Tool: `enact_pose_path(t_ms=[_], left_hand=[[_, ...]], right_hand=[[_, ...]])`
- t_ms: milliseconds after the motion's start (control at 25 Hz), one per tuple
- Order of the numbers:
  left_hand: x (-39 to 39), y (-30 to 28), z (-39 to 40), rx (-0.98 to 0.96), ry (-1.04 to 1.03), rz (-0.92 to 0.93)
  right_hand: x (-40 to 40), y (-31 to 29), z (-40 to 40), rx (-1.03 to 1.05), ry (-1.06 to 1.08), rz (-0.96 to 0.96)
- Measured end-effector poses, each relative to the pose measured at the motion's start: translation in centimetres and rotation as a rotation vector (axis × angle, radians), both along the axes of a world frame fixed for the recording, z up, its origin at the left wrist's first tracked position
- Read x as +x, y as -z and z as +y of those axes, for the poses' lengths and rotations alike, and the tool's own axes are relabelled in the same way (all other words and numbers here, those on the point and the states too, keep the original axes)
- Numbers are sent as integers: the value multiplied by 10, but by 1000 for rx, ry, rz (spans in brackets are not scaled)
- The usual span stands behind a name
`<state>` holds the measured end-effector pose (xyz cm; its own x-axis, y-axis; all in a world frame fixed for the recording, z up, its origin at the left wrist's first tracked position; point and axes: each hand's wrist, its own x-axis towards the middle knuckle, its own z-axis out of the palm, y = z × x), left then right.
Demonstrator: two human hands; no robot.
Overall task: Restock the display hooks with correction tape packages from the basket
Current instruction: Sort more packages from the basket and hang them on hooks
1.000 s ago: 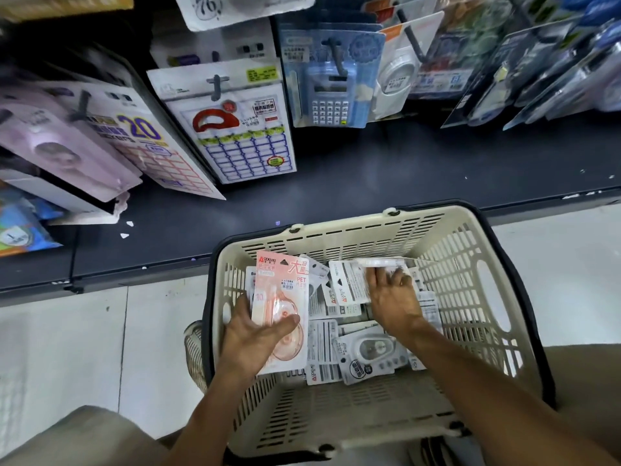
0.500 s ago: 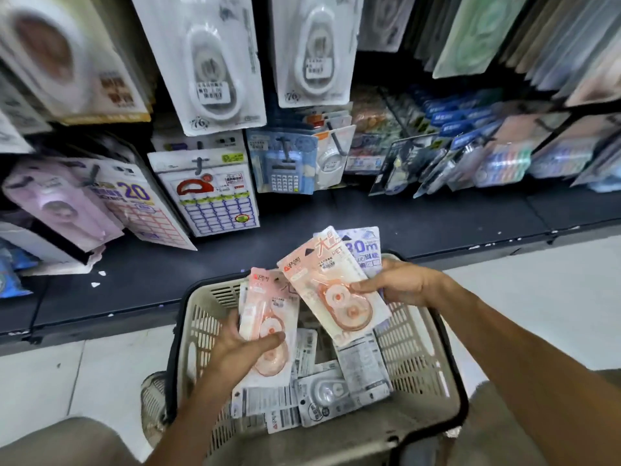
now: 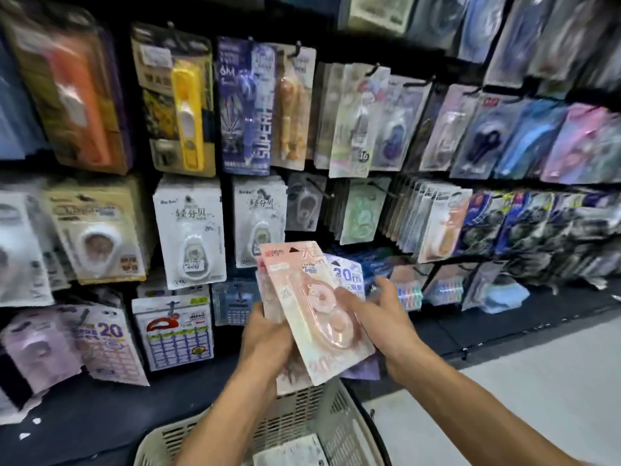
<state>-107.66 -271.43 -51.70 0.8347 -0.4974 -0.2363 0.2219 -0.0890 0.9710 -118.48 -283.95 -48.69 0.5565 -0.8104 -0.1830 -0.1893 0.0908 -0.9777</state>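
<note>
- A dark shelf (image 3: pixel 100 408) runs along the bottom of a wall of hooks full of hanging packs, from 9 to 3 o'clock.
- A calculator pack (image 3: pixel 174 331) hangs at 8 o'clock.
- The left hand (image 3: pixel 265 341) grips pink correction tape packages (image 3: pixel 302 297) in the middle; the count is unclear.
- The right hand (image 3: pixel 379 317) pinches the front pack.
- One basket (image 3: pixel 336 428) sits at 6 o'clock.
- Pale floor (image 3: pixel 521 381) lies at 4 o'clock.
</note>
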Motion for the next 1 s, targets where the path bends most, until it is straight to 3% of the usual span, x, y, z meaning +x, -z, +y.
enact_pose_path(t_ms=[80,120,240,320,440,680,1000], left_hand=[[-5,-24,-3,42,-59,-114],[-5,-35,-4,64,-77,-174],[6,-52,-7,154,-31,-335],[18,-51,-11,192,5,-344],[36,-47,-13,44,31,-212],[54,-60,-19,-251,186,-166],[54,-50,-27,-411,245,-108]], right_hand=[[1,-3,-8,-230,113,181],[5,0,-8,-125,130,163],[21,20,5,541,33,-68],[26,31,7,604,-38,-54],[27,21,-16,399,103,6],[16,-65,-128,-59,449,-256],[24,-55,-179,-312,453,-66]])
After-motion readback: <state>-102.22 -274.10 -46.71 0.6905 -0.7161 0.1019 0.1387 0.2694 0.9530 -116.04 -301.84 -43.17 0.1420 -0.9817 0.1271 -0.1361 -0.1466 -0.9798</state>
